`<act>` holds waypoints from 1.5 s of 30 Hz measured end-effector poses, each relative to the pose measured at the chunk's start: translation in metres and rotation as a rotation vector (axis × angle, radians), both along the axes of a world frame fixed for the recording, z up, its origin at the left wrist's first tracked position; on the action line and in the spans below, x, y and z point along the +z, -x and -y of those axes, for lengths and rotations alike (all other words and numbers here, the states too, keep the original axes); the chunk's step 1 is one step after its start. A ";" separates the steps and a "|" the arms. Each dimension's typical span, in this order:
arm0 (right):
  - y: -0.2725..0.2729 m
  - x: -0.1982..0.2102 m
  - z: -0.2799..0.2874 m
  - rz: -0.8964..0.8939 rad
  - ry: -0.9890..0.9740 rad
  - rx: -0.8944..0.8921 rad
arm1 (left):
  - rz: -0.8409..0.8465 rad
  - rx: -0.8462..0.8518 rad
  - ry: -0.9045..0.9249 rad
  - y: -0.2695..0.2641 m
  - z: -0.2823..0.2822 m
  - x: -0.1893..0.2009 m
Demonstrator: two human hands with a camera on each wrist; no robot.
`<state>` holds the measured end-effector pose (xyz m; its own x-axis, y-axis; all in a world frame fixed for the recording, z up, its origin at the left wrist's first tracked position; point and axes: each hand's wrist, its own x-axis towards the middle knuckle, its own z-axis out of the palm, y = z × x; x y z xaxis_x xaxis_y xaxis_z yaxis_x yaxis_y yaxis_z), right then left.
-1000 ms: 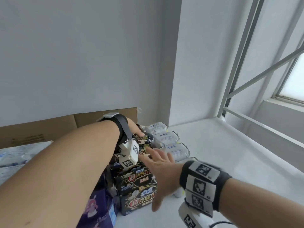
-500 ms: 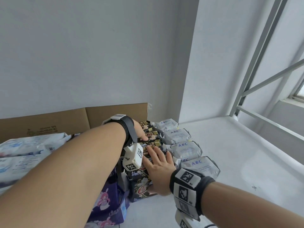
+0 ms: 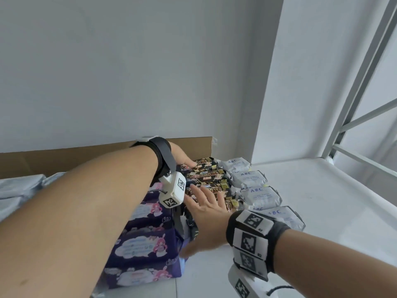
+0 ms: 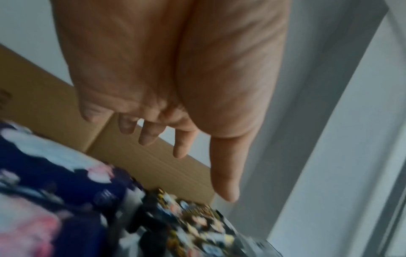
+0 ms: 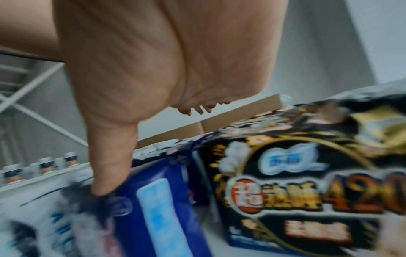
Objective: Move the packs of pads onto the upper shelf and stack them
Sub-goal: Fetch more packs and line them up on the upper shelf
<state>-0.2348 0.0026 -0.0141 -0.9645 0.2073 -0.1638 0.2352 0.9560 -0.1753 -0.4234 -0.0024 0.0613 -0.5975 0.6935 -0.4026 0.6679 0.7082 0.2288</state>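
Note:
A row of black-and-gold pad packs (image 3: 206, 176) stands on the white upper shelf (image 3: 322, 211), between purple packs (image 3: 146, 235) on the left and white ABC packs (image 3: 260, 195) on the right. My left hand (image 3: 182, 159) reaches to the row's far end; in the left wrist view the left hand (image 4: 189, 144) hovers with straight fingers over the black-and-gold packs (image 4: 197, 231). My right hand (image 3: 206, 211) lies flat, fingers spread, on the near black packs. In the right wrist view the right hand's thumb (image 5: 107, 173) presses a purple pack (image 5: 162, 200) beside a black pack (image 5: 307, 191).
A cardboard sheet (image 3: 64, 157) stands against the grey wall behind the packs. Pale blue-white packs (image 3: 19, 190) lie at the far left. The shelf's metal frame bars (image 3: 365, 108) rise at the right. Small bottles (image 5: 44, 165) line another shelf.
My right hand has moved forward from the near pack's front onto the top of the black packs. The left hand stays at the row's far end. The view has shifted closer.

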 end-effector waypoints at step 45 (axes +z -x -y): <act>0.100 0.047 0.181 0.044 -0.017 0.389 | -0.061 -0.098 0.222 0.149 0.150 0.023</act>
<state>-0.3345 -0.1787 0.0329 -0.9637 -0.1694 -0.2064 -0.1385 0.9780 -0.1563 -0.5726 -0.1521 0.0848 -0.5593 0.6482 -0.5168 0.7438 0.6676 0.0322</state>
